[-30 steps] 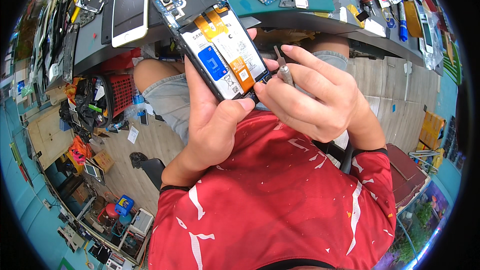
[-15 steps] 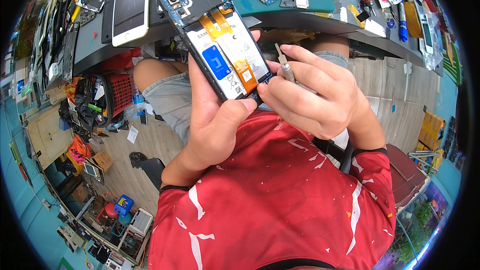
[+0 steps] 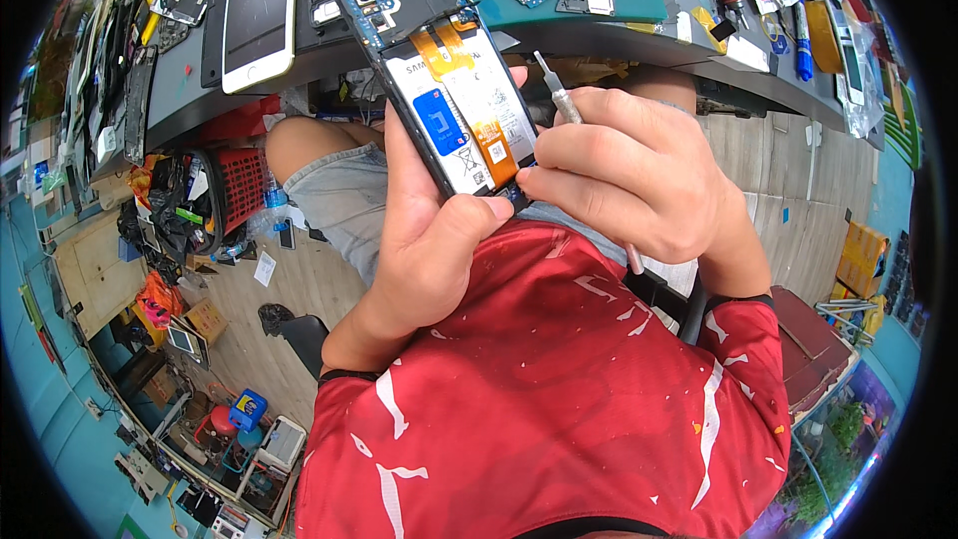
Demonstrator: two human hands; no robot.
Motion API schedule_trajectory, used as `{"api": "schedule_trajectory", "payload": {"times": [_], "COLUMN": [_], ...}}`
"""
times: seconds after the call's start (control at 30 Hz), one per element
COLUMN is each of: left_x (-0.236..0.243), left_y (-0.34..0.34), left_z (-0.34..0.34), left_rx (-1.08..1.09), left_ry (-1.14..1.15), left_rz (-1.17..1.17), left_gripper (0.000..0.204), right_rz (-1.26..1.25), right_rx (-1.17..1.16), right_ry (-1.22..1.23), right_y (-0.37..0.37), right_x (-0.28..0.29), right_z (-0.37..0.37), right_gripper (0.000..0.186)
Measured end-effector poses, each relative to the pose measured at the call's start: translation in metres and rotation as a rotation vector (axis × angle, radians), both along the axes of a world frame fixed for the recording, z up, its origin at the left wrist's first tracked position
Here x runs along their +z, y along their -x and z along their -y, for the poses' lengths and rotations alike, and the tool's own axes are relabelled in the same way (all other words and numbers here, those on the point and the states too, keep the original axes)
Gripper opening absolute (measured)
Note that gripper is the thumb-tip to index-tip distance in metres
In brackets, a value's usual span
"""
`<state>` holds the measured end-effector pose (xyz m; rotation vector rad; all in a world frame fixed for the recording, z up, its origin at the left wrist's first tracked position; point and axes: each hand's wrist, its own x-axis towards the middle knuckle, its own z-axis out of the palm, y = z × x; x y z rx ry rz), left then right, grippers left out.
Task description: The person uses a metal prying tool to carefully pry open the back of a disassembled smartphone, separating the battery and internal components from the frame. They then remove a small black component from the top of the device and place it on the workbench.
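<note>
Head view: over the lap [image 3: 334, 180], the opened smartphone [image 3: 467, 105] is held by the left fingers [image 3: 469, 220]; the flat-bladed metal tool [image 3: 566, 106], gripped in the right fingers [image 3: 589, 148], is now raised farther, suggesting fingertip work.

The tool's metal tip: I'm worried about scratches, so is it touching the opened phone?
Apart. The head view shows a plain gap between the metal tip and the right-hand edge of the opened phone.
</note>
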<state>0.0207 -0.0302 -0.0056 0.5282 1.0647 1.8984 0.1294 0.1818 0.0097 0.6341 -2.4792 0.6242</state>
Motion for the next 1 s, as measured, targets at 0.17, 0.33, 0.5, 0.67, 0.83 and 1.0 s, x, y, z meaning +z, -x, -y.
{"api": "schedule_trajectory", "payload": {"times": [0.17, 0.33, 0.5, 0.67, 0.83, 1.0], "left_x": [0.000, -0.001, 0.000, 0.001, 0.003, 0.000], "left_y": [0.000, 0.002, 0.002, 0.002, -0.003, -0.001], "left_z": [0.000, 0.000, -0.001, -0.001, -0.004, -0.007], "left_rx": [-0.002, -0.008, -0.007, -0.016, 0.008, 0.064], "left_ry": [0.002, -0.007, -0.010, -0.007, -0.072, -0.179], "left_rz": [0.010, 0.016, 0.018, 0.035, 0.141, 0.186], "left_gripper": [0.101, 0.101, 0.100, 0.100, 0.093, 0.079], "right_rz": [-0.005, -0.109, -0.139, -0.177, -0.257, -0.256], "right_rx": [0.004, -0.009, -0.007, -0.020, -0.037, -0.090], "right_ry": [-0.001, -0.029, -0.056, -0.056, -0.013, 0.013], "right_y": [0.000, 0.002, 0.003, 0.004, 0.006, 0.000], "right_x": [0.000, -0.010, -0.011, -0.014, -0.021, -0.018], "right_z": [0.000, 0.005, 0.005, 0.007, 0.008, 0.002], "right_gripper": [0.037, 0.037, 0.039, 0.038, 0.036, 0.031]}}
